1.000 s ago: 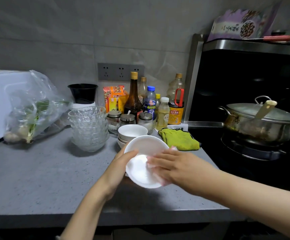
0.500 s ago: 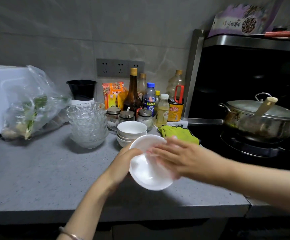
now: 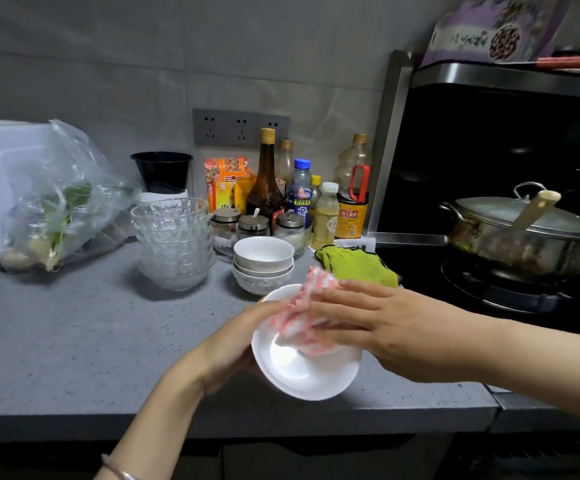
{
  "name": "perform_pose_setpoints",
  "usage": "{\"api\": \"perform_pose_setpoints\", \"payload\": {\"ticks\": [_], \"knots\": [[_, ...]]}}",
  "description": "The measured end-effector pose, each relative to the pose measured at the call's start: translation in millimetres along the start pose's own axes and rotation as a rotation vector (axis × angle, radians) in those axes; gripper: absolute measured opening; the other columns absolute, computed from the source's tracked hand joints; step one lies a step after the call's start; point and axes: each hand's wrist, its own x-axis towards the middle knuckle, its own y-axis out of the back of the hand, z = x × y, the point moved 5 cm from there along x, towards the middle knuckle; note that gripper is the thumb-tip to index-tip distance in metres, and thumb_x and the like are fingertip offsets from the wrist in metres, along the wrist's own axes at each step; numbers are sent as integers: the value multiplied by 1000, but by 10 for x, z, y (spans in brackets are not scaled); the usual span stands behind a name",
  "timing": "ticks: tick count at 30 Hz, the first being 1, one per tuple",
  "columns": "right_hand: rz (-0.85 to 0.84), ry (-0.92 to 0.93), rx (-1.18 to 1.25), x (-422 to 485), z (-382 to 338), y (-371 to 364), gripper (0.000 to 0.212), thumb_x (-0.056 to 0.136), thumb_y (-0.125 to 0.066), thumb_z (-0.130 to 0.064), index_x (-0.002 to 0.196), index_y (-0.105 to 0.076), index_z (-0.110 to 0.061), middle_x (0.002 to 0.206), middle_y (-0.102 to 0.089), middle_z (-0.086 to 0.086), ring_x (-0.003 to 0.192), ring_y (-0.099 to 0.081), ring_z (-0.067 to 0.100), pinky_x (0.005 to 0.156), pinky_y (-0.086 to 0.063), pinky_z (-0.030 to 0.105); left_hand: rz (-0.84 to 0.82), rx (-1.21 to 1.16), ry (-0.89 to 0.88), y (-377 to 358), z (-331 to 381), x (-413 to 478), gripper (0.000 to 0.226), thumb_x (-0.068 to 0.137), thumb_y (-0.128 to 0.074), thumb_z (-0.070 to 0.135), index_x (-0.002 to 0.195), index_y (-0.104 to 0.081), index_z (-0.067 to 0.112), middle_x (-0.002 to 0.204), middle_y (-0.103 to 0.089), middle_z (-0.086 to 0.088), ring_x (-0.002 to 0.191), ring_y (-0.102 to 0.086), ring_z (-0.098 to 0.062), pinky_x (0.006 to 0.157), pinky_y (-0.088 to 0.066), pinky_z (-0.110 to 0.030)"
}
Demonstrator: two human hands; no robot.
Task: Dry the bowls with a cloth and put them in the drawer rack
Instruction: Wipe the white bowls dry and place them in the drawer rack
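My left hand grips a white bowl by its left rim, tilted toward me above the counter's front edge. My right hand presses a pink-and-white cloth into the bowl with straight fingers; part of the cloth sticks up over the far rim. Behind stands a stack of white ceramic bowls. To their left is a stack of clear glass bowls. No drawer rack is in view.
A green cloth lies beside the stove. Bottles and spice jars line the wall. A lidded steel pot sits on the burner at right. A plastic bag of vegetables lies at left on the grey counter.
The pink-and-white cloth, hidden under my right hand before, now shows above the bowl's far rim. The bowl has tilted a bit more and sits slightly lower and to the right.
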Motion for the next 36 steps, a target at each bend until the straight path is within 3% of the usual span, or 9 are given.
{"api": "perform_pose_setpoints", "payload": {"ticks": [5, 9, 13, 16, 20, 22, 26, 32, 36], "knots": [[-44, -99, 71, 117, -81, -28, 86, 65, -70, -22, 145, -39, -12, 155, -27, 9, 144, -22, 25, 114, -8, 38, 48, -87, -3, -13, -33, 24, 47, 85, -43, 47, 110, -69, 17, 111, -72, -8, 105, -67, -21, 101, -45, -41], [-55, -77, 402, 121, -365, -26, 93, 84, -63, -25, 153, 0, -26, 161, 1, 1, 148, -1, 16, 112, 21, 23, 129, 14, -41, -8, -20, 30, 48, 93, -39, 47, 119, -64, 15, 109, -73, -6, 103, -68, -21, 92, -51, -34], [-80, -137, 736, 208, -490, 90, 81, 91, -56, -30, 152, -3, -31, 160, 3, -14, 145, -2, 4, 113, 0, 15, 205, 1, -57, -1, -52, 55, 44, 98, -37, 44, 118, -65, 17, 113, -71, -5, 109, -65, -19, 100, -47, -35], [-29, -197, 563, 314, -425, -23, 75, 94, -48, -47, 153, -11, -20, 161, -5, -2, 147, -5, 14, 120, 0, 28, 222, -6, -67, 8, -72, 58, 43, 99, -36, 42, 120, -64, 15, 112, -71, -4, 110, -65, -17, 102, -45, -37], [-45, -323, 274, 384, -329, -57, 66, 78, -49, -68, 114, -69, -16, 125, -64, 6, 113, -62, 22, 104, -41, 34, 265, -54, -106, 41, -1, 51, 40, 99, -36, 37, 118, -64, 15, 107, -73, -3, 103, -68, -18, 95, -50, -35], [5, -299, 414, 388, -374, 72, 49, 84, -53, -61, 107, -70, -21, 120, -66, -3, 103, -65, 22, 94, -49, 35, 302, -49, -127, 73, 0, 45, 38, 99, -37, 38, 113, -66, 19, 106, -73, -1, 105, -67, -19, 97, -48, -35], [81, -172, 522, 356, -416, 78, 59, 93, -46, -56, 141, -45, -21, 151, -37, -10, 136, -36, 10, 113, -27, 27, 314, -69, -116, 59, -35, 22, 35, 97, -40, 35, 110, -68, 19, 109, -72, -4, 111, -63, -21, 102, -44, -39], [116, -331, 248, 435, -429, -48, 46, 54, -85, -32, 96, -74, -18, 115, -68, 13, 82, -71, 21, 71, -56, 29, 359, -85, -270, 18, 60, -4, 29, 98, -39, 24, 105, -66, 17, 92, -75, 5, 85, -69, -6, 70, -52, -14], [320, -242, 404, 443, -461, 0, 64, 60, -85, -9, 120, -64, -11, 130, -61, 1, 104, -66, 18, 74, -57, 29, 391, -67, -308, 27, 82, -11, 27, 99, -40, 24, 99, -66, 17, 88, -73, 8, 90, -68, -9, 78, -51, -16]]}}
